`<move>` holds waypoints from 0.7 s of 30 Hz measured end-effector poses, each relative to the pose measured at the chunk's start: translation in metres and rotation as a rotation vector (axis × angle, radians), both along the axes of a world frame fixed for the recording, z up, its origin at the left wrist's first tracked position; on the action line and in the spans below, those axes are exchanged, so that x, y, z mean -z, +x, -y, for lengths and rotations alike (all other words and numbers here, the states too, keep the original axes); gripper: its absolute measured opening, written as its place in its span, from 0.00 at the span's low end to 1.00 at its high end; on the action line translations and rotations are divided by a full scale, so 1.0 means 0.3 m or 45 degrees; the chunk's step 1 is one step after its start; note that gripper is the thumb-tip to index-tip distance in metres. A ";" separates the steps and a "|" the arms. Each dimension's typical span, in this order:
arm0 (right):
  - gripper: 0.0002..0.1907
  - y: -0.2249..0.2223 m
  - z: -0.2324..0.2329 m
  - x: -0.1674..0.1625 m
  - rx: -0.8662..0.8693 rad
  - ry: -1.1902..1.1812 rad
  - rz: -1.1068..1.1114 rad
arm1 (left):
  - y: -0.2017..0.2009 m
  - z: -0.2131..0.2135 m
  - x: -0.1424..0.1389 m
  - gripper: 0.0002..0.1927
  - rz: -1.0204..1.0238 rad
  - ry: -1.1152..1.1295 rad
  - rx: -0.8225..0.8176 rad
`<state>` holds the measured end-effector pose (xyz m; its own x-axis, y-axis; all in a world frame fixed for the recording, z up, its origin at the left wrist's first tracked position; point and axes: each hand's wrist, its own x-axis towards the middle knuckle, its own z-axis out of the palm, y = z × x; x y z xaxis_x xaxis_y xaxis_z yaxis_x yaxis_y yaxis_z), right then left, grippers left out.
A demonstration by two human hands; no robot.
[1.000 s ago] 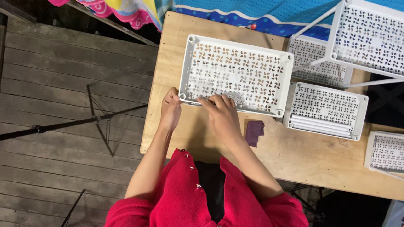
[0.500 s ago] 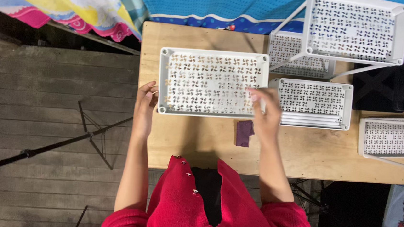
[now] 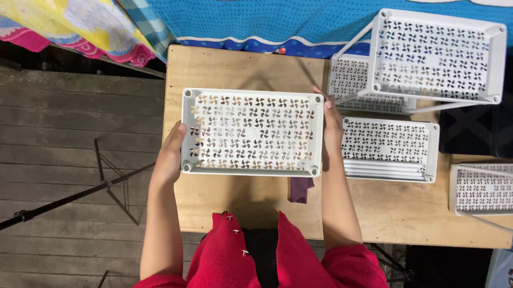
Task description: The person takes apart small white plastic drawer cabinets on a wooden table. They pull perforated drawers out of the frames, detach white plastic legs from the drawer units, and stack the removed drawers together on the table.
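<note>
Both hands clasp the white tray [image 3: 251,132] by its short ends: left hand [image 3: 170,154] curled round one rim, right hand [image 3: 333,127] round the other. The tray sits over the table [image 3: 227,202]; even grip keeps it level, clear of the stack [image 3: 388,149].

Purple object [image 3: 300,189] half under tray [image 3: 251,132]

we stretch both bare forearms forward, red sleeves pushed up. our left hand [image 3: 170,155] curls its fingers inward, thumb up; our right hand [image 3: 333,128] lies flat, fingers extended and pressed sideways.
</note>
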<state>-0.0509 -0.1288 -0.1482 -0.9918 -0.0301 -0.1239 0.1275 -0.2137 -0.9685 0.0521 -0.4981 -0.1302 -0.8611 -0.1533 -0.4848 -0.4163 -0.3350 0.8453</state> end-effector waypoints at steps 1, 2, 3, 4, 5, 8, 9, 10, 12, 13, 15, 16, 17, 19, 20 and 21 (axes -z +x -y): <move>0.29 -0.005 -0.004 0.010 -0.021 -0.055 -0.004 | -0.001 0.000 0.004 0.32 0.001 -0.012 -0.014; 0.29 -0.011 -0.008 0.018 -0.040 -0.110 -0.008 | -0.001 0.001 0.007 0.32 0.017 -0.021 -0.022; 0.29 -0.015 -0.011 0.028 -0.052 -0.111 -0.003 | 0.002 0.000 0.009 0.32 0.037 -0.026 -0.027; 0.30 -0.017 -0.013 0.037 -0.065 -0.110 0.002 | 0.003 -0.001 0.011 0.33 0.055 -0.031 -0.032; 0.30 -0.020 -0.016 0.046 -0.077 -0.109 0.005 | 0.005 -0.003 0.012 0.33 0.036 -0.025 -0.030; 0.32 -0.009 -0.021 0.075 -0.070 -0.365 0.172 | 0.016 -0.003 0.014 0.33 0.024 -0.028 -0.057; 0.31 -0.008 -0.027 0.084 -0.085 -0.389 0.166 | 0.021 -0.002 0.014 0.33 0.052 -0.039 -0.085; 0.30 -0.011 -0.033 0.093 -0.099 -0.415 0.158 | 0.025 -0.004 0.015 0.33 0.079 -0.052 -0.112; 0.29 -0.012 -0.038 0.112 -0.115 -0.472 0.153 | 0.032 0.000 0.015 0.33 0.075 -0.063 -0.097; 0.28 -0.008 -0.041 0.120 -0.117 -0.499 0.157 | 0.037 0.000 0.016 0.34 0.073 -0.066 -0.087; 0.26 0.002 -0.048 0.131 -0.101 -0.540 0.163 | 0.045 0.000 0.017 0.34 0.107 -0.119 -0.087; 0.25 0.010 -0.046 0.136 -0.084 -0.556 0.170 | 0.049 0.000 0.016 0.34 0.123 -0.146 -0.089; 0.24 0.017 -0.044 0.140 -0.068 -0.573 0.178 | 0.050 0.000 0.017 0.34 0.093 -0.114 -0.084; 0.24 0.020 -0.046 0.144 -0.058 -0.597 0.192 | 0.053 0.000 0.017 0.34 0.037 -0.049 -0.073; 0.23 0.022 -0.047 0.145 -0.054 -0.608 0.199 | 0.054 -0.003 0.017 0.34 0.056 -0.067 -0.080; 0.23 0.024 -0.047 0.145 -0.055 -0.605 0.195 | 0.053 -0.005 0.018 0.33 0.073 -0.086 -0.087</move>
<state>-0.0438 -0.1148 -0.1916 -0.9599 -0.1591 -0.2308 0.2791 -0.6182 -0.7348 0.0680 -0.4967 -0.1356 -0.8184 -0.2448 -0.5199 -0.4429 -0.3077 0.8421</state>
